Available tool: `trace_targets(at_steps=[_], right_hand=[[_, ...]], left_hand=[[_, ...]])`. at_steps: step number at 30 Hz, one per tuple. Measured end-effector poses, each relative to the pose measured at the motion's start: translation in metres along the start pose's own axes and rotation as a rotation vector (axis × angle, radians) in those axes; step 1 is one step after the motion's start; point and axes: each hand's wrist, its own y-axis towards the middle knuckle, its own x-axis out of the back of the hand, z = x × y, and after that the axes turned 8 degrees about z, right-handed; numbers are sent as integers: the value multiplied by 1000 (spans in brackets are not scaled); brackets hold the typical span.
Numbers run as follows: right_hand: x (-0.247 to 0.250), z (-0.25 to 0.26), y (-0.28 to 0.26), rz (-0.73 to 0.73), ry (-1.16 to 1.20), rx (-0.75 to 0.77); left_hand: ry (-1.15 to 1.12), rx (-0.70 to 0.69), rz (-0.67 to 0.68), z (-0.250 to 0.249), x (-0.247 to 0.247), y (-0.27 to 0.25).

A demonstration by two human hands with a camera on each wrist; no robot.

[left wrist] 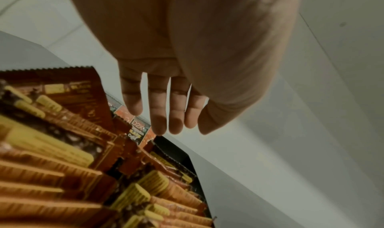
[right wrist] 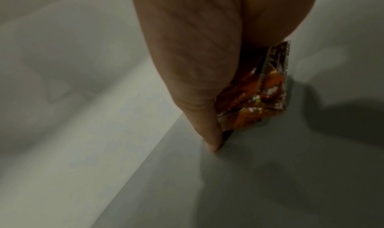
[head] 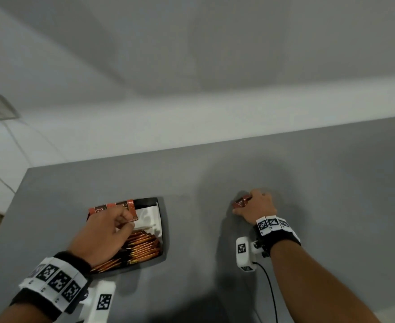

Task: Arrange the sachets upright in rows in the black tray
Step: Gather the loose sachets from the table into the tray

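Note:
The black tray [head: 162, 220] sits on the grey table [head: 215, 173] at the left, with rows of orange sachets [head: 142, 245] standing on edge in its near half. More sachets marked D2X [head: 98, 209] stand against its far rim. My left hand [head: 126, 223] hovers over the tray. In the left wrist view its fingers [left wrist: 159, 124] hang fairly straight, one tip touching a D2X sachet [left wrist: 139, 131]. My right hand [head: 254, 206] is on the table to the right of the tray and grips an orange sachet [right wrist: 255, 96], pressed down against the tabletop.
White lining paper [head: 149, 215] shows in the tray's bare far-right part. The table's far edge [head: 238, 141] and left edge [head: 12, 206] drop to a pale floor. A black cable [head: 271, 292] trails from my right wrist camera across the near table.

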Motion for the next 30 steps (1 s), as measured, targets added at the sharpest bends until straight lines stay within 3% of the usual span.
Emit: trace_targets(at_steps=[5, 8, 13, 16, 18, 22, 27, 30], right_hand=[[-3, 1, 7, 35, -84, 48], [-2, 14, -4, 11, 24, 195], [6, 74, -35, 201, 478, 452], [3, 123, -67, 490, 1026, 421], [-3, 149, -80, 619, 1124, 415], [-18, 191, -114, 621, 790, 562], [-60, 208, -125, 314, -17, 964], [-86, 208, -127, 224, -331, 1135]], left_hand=[[-1, 91, 10, 8, 10, -8], [6, 171, -17, 20, 17, -12], [93, 223, 176, 33, 11, -23], [168, 204, 211, 38, 3, -30], [192, 188, 199, 39, 0, -32], [170, 144, 181, 44, -3, -36], [99, 133, 130, 51, -6, -36], [-4, 109, 89, 55, -7, -35]])
